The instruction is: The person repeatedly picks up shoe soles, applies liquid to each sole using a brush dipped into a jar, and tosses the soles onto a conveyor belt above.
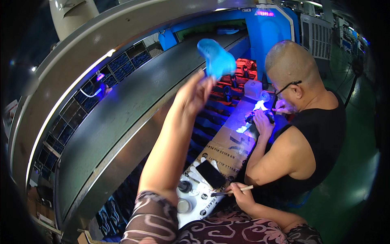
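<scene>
My left hand (196,95) is raised over the conveyor's near edge. Its fingers are closed on the lower end of a light blue, shoe-sole-shaped piece (217,61), slightly blurred. Low in front of me, my right hand (243,198) grips a brush (246,188) by its pale wooden handle. The brush's dark tip points left, close above the white-covered part of the bench. Just beyond that tip lies a black phone (210,175) on something white, partly glove-like. A dark round container (185,186) and a small round jar (184,205) stand to its left.
A long dark conveyor belt (122,95) runs along the left under a curved frame (73,30). At my right sits a co-worker (313,134) in black, hands on a dark item under violet light. Brown cardboard (233,148) covers the bench; a translucent box (252,88) stands farther back.
</scene>
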### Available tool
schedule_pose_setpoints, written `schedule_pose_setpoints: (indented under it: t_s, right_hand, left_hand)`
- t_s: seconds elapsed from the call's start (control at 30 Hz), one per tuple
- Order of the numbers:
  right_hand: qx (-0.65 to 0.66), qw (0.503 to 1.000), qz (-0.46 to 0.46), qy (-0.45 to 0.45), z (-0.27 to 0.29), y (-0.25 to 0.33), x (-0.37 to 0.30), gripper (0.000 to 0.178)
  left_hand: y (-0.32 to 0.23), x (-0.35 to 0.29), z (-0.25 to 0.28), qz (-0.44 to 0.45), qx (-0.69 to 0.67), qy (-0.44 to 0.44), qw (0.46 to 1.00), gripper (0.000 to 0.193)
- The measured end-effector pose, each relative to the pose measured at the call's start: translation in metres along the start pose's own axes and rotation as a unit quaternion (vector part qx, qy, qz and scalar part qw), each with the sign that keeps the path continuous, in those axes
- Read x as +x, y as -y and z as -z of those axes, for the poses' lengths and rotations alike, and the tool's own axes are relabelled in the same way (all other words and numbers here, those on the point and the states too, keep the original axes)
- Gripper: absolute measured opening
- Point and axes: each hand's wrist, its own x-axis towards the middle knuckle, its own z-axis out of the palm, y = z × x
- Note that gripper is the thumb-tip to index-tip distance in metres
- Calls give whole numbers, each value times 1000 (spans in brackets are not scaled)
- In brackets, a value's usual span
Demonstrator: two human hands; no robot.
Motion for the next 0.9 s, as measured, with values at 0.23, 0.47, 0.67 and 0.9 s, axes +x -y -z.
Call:
schedule_pose_setpoints:
  t_s: [0.23, 0.47, 0.67, 0.9]
  right_hand:
    - [16, 999, -42, -26, 24, -18, 27, 35]
    - [34, 999, -18, 35, 14, -42, 26, 41]
    - [81, 992, -49, 86, -34, -69, 20, 39]
    - [27, 987, -30, 156, -83, -51, 12, 34]
  left_hand:
    - [66, -42, -14, -211, 183, 90, 956, 50]
    - [44, -326, 271, -284, 785, -122, 537, 16]
    - [34, -574, 393, -91, 836, -473, 263, 40]
    - [78, -664, 546, -67, 429, -562, 704, 55]
